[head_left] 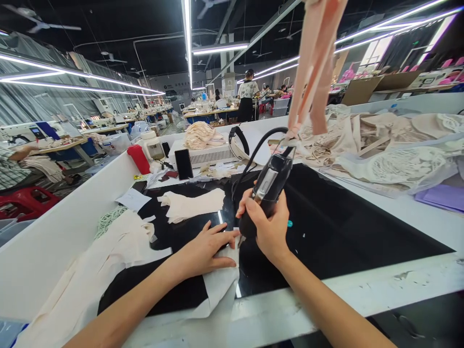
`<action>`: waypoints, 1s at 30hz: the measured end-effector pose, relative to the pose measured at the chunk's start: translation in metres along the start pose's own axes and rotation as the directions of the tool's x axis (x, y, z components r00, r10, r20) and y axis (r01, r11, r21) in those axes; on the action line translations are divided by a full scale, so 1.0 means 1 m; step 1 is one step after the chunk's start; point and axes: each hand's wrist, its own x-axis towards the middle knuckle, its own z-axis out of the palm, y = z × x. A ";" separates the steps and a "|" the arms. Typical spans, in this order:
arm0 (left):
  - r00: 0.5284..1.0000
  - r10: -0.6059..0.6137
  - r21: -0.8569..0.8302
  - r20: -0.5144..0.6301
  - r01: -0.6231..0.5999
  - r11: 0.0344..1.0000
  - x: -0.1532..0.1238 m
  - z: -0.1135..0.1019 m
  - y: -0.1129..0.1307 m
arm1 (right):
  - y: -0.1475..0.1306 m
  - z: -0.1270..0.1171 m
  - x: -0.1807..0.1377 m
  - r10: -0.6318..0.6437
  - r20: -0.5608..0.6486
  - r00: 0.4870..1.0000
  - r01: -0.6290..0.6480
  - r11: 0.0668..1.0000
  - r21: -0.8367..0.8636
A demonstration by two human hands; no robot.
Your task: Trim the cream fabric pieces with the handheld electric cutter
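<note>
Pale fabric, edge beside cutter

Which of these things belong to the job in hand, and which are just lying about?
Apparently in use:
black handheld tool, gripped in the right hand
pale cloth, under the left hand
black work surface

Probably just lying about:
phone
red object
purple material
</note>
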 end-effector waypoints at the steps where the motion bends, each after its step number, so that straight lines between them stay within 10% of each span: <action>1: 1.000 -0.007 0.000 0.007 0.007 1.000 0.000 -0.001 0.001 | 0.000 -0.003 0.002 -0.008 -0.018 1.000 0.008 1.000 -0.001; 30: 0.999 -0.034 0.009 -0.017 0.034 0.999 -0.010 -0.002 -0.001 | 0.002 0.000 0.001 -0.026 -0.010 1.000 0.026 0.999 -0.043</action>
